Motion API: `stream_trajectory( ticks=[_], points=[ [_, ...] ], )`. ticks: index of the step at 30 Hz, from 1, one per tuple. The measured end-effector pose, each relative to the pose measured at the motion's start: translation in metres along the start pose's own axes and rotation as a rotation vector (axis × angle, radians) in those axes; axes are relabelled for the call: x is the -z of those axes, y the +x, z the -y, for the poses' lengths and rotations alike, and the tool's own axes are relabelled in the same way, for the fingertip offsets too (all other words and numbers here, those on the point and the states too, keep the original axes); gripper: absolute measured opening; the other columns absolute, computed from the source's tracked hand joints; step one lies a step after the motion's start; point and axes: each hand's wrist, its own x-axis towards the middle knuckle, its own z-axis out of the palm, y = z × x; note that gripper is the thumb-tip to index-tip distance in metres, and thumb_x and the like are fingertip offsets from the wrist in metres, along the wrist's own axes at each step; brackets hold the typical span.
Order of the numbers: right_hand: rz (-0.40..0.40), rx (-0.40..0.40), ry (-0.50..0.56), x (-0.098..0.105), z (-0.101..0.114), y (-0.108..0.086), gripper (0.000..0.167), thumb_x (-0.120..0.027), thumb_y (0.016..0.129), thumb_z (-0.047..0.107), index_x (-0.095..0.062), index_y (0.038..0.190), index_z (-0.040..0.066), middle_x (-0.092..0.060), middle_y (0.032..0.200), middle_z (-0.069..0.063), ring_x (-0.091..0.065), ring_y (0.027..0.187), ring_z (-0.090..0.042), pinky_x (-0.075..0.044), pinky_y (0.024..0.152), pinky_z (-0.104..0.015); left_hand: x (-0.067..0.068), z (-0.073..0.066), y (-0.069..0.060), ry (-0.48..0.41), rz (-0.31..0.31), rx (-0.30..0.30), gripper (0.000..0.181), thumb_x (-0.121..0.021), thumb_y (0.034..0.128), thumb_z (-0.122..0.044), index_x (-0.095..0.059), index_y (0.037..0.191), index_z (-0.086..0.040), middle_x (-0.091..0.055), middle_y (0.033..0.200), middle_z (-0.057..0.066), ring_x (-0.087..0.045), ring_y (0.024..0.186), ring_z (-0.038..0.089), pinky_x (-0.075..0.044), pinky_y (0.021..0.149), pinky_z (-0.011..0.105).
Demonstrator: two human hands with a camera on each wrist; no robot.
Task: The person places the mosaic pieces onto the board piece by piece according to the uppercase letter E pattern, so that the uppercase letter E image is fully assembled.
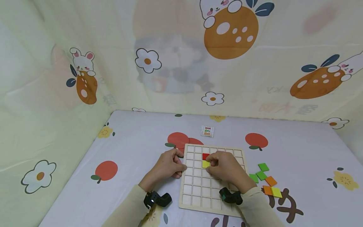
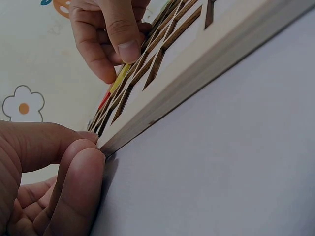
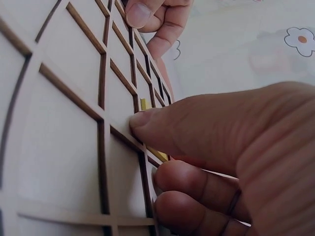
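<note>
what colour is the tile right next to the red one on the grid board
The tile is yellow; it shows best in the head view.

curtain: cream, 3 rabbit prints | tablecloth: pale, red fruit prints

No readable text: only partial brown characters on the tablecloth (plus faint marks on the curtain).

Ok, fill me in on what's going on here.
A person's left hand holds the left edge of a pale wooden grid board. Their right hand pinches a yellow square tile at a cell directly below a red square tile. Loose green, orange and yellow square tiles lie right of the board.
</note>
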Motion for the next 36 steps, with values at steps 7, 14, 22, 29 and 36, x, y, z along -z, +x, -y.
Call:
stream_trajectory(
  ticks=[7,14,22,29,36],
  points=[
    [-0.003,0.001,-0.035,0.001,-0.001,0.000,0.026,-0.085,0.084,0.012,-0.079,0.109,0.009,-0.056,0.083,0.000,-0.052,0.084,-0.019,-0.044,0.068,-0.031,0.000,0.000,0.001,0.006,0.004,0.010,0.039,-0.080,0.0886,-0.002,-0.059,0.122,-0.001,-0.066,0.075,0.007,-0.063,0.050,0.012,-0.058,0.050,0.025],
    [-0.056,0.017,-0.109,0.008,0.001,-0.006,0.046,-0.088,0.079,0.019,-0.076,0.123,0.012,-0.062,0.102,-0.005,-0.055,0.094,-0.023,-0.054,0.074,-0.035,-0.002,-0.001,0.000,0.017,0.010,0.016,0.038,-0.080,0.0893,-0.003,-0.059,0.122,-0.002,-0.066,0.076,0.007,-0.064,0.051,0.013,-0.059,0.051,0.026],
    [-0.138,0.012,-0.150,0.028,-0.019,-0.021,0.063,-0.084,0.085,0.029,-0.064,0.140,0.007,-0.057,0.138,-0.025,-0.051,0.127,-0.045,-0.054,0.096,-0.065,-0.001,-0.001,-0.001,0.028,0.002,0.015,0.039,-0.080,0.0891,-0.004,-0.059,0.122,-0.001,-0.065,0.077,0.007,-0.063,0.052,0.013,-0.058,0.051,0.024],
    [-0.173,0.005,-0.155,0.062,-0.063,-0.037,0.060,-0.081,0.089,0.028,-0.061,0.138,0.000,-0.053,0.138,-0.032,-0.050,0.125,-0.053,-0.046,0.099,-0.072,-0.001,-0.001,0.000,0.038,-0.001,0.023,0.039,-0.080,0.0896,-0.005,-0.059,0.122,-0.002,-0.065,0.077,0.007,-0.062,0.052,0.012,-0.057,0.051,0.023],
    [-0.167,-0.073,-0.191,0.084,-0.096,-0.048,0.058,-0.080,0.090,0.027,-0.062,0.137,-0.002,-0.059,0.130,-0.032,-0.058,0.114,-0.049,-0.052,0.091,-0.068,-0.001,-0.002,-0.002,0.026,-0.009,0.035,0.039,-0.080,0.0894,-0.005,-0.059,0.122,-0.003,-0.065,0.076,0.006,-0.062,0.051,0.012,-0.057,0.051,0.024]
  ],
)
